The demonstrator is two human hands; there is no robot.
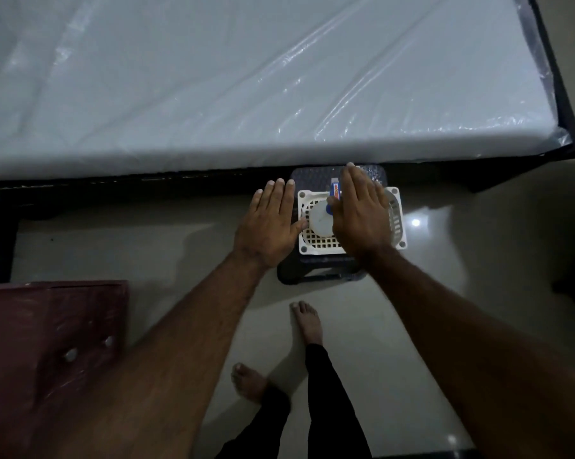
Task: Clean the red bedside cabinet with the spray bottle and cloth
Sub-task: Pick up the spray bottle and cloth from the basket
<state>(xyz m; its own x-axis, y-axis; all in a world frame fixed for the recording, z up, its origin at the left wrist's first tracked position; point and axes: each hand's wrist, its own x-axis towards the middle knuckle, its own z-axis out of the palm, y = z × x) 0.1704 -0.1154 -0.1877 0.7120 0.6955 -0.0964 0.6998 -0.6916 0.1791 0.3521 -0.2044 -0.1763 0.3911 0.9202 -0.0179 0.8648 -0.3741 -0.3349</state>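
**Head view: both hands flat over basket, nothing picked up yet**

Dark red wooden bedside cabinet with two round metal knobs (50, 342) stands on the floor at lower left, well apart from the supplies. It looks scuffed and dusty, and nothing is touching it.

Left hand (271, 226) is just left of the white plastic lattice basket (303, 195). Its grip is fully open with fingers straight, and it holds nothing. The thumb overlaps the basket's left rim; contact cannot be told.

The basket sits on a dark plastic stool (319, 274) beside the bed. White spray bottle with blue nozzle (319, 223) stands inside the basket, seen from above.

Right hand (362, 217) is spread over the basket's right half. Its grip is open and flat and holds nothing. It covers part of the bottle's head.

The cloth is not visible; it may be under the right hand.

Step in hand, as a judgement: collect the supplies.
- Curl the right hand round the bottle neck and lift it straight up so the basket does not tip.
- Steady the basket rim with the left hand.
- Find the cloth before turning to the cabinet.

Writing: a red arrow mark shows on the nozzle. No brand or text is legible in this dim light.
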